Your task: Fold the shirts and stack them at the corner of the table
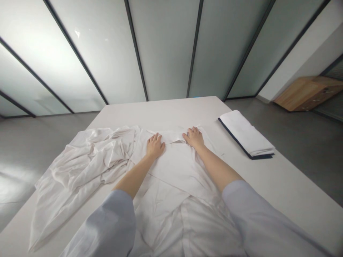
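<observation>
A white garment (177, 167) lies spread over the table in front of me, with its lower part wrinkled towards me. My left hand (155, 145) rests palm down near its far edge, fingers stretched out on the fabric. At the same edge, farther right, my right hand (194, 137) lies with its fingers apart and touching the cloth. Between the two hands the far edge forms a band with a small gap under it. To the left is a loose heap of white cloth (91, 160); whether it joins the garment I cannot tell.
On the right of the white table (160, 110) sits a folded stack of white cloth (245, 132) with a dark blue layer beneath. Frosted glass panels (163, 46) stand behind the table. A wooden cabinet (302, 93) is at the far right on the grey floor.
</observation>
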The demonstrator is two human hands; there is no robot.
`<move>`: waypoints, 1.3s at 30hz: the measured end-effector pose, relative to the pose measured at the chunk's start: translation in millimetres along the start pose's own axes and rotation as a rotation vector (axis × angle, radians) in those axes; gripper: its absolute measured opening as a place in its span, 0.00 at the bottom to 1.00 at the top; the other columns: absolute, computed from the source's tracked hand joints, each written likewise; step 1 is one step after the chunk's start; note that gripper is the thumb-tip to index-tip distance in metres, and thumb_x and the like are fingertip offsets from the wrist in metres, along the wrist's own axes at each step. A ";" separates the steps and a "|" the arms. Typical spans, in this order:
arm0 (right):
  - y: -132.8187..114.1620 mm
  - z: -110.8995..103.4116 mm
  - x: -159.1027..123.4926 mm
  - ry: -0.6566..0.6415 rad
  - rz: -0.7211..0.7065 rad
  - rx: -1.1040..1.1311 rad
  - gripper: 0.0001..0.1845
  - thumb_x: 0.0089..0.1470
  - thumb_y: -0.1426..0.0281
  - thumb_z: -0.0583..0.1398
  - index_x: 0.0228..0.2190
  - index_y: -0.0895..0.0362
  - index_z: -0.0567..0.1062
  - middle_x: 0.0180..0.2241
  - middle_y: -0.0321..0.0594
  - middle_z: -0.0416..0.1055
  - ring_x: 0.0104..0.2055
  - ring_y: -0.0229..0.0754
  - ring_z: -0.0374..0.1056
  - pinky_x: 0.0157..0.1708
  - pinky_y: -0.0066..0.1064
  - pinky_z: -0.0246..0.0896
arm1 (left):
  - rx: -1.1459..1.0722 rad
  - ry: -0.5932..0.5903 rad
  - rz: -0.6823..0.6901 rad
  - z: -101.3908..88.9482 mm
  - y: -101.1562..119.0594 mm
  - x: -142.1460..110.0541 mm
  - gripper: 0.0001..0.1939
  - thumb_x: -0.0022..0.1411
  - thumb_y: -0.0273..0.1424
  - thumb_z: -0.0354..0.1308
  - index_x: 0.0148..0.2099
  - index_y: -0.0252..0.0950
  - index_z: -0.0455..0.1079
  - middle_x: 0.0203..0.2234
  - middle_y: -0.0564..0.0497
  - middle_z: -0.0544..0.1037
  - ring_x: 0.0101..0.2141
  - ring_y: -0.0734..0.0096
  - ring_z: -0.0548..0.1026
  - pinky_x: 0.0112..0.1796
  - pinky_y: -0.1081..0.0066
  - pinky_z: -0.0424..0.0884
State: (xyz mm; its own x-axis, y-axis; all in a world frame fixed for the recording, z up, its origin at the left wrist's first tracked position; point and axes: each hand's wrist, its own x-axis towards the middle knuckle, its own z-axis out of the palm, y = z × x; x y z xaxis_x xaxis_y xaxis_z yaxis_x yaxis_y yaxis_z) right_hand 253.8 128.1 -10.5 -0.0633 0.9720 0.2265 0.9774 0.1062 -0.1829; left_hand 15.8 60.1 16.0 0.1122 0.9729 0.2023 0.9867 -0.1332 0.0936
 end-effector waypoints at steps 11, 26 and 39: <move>16.5 -7.1 -8.7 0.224 -0.060 0.176 0.23 0.62 0.64 0.50 0.54 0.61 0.70 0.57 0.54 0.65 0.58 0.54 0.58 0.56 0.45 0.52 | 0.052 -0.273 -0.047 6.5 20.5 -31.0 0.40 0.65 0.55 0.36 0.72 0.38 0.45 0.70 0.41 0.46 0.68 0.46 0.44 0.62 0.43 0.43; -12.1 -24.0 -79.9 -0.308 0.017 -0.030 0.42 0.60 0.44 0.45 0.67 0.54 0.53 0.70 0.53 0.41 0.70 0.63 0.36 0.64 0.58 0.32 | -0.037 -0.078 -0.021 5.5 11.2 38.2 0.31 0.65 0.44 0.48 0.66 0.34 0.57 0.63 0.39 0.63 0.62 0.56 0.61 0.59 0.60 0.59; -4.9 -21.3 0.0 -0.180 -0.057 -0.005 0.32 0.62 0.55 0.50 0.62 0.57 0.62 0.66 0.52 0.53 0.67 0.56 0.48 0.62 0.47 0.43 | 0.049 -0.221 -0.045 0.9 -2.8 -61.8 0.36 0.67 0.52 0.40 0.70 0.37 0.51 0.69 0.39 0.51 0.67 0.49 0.49 0.62 0.51 0.48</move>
State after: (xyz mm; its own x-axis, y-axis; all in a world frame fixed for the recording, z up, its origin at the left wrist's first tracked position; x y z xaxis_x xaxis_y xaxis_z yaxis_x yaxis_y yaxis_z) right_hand 253.2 123.2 10.8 -0.1537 0.9862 0.0615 0.9720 0.1621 -0.1700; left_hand 6.2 0.5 2.4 0.0854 0.9961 -0.0203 0.9952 -0.0843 0.0492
